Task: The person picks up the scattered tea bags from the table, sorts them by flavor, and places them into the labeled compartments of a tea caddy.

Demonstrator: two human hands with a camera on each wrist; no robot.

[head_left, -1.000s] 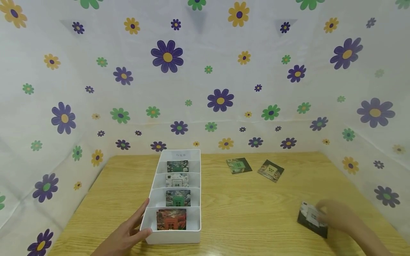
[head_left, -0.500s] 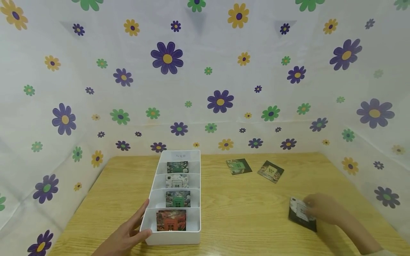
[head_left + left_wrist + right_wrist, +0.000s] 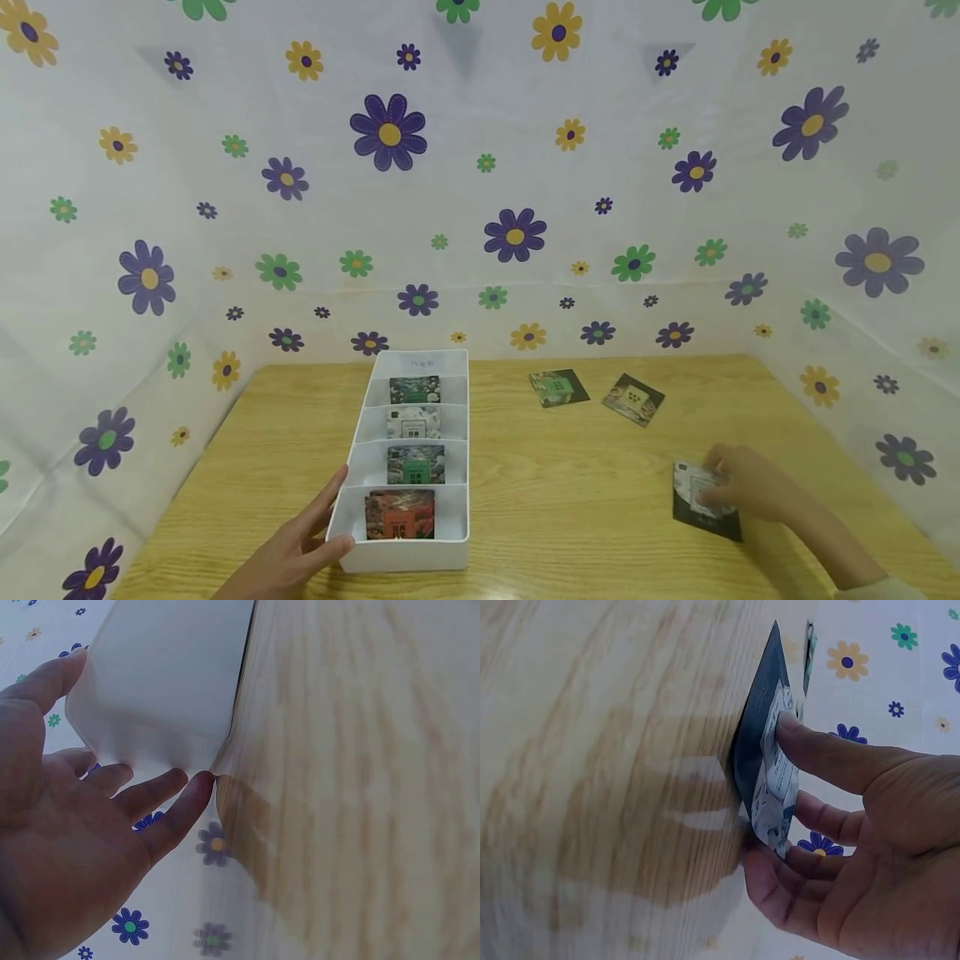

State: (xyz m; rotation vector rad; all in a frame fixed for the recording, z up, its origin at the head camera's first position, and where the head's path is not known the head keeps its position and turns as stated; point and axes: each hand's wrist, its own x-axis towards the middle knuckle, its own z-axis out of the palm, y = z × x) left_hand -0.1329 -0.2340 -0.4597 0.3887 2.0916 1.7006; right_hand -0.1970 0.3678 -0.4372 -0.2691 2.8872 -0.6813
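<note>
My right hand (image 3: 757,487) pinches a square tea sachet (image 3: 697,508), white floral on one part and black on the other, at the table's right. In the right wrist view the thumb presses the sachet's printed face (image 3: 780,776), fingers curled under its edge, and the sachet tilts close over the wood. My left hand (image 3: 296,546) rests at the near left corner of a long white divided box (image 3: 405,556), thumb at the front and extended fingers along the side. In the left wrist view several fingertips touch the box wall (image 3: 165,682).
Inside the box, separate compartments hold a red sachet (image 3: 401,515), a green-blue one (image 3: 416,464), a white one (image 3: 414,422) and a dark green one (image 3: 415,389). Two more, a green-labelled sachet (image 3: 558,387) and a yellow-labelled sachet (image 3: 633,400), lie at the table's back. Flowered cloth (image 3: 450,192) surrounds the table.
My right hand has shifted left with the white-and-black sachet, mostly in the first half second. The left hand and the box stay where they were.
</note>
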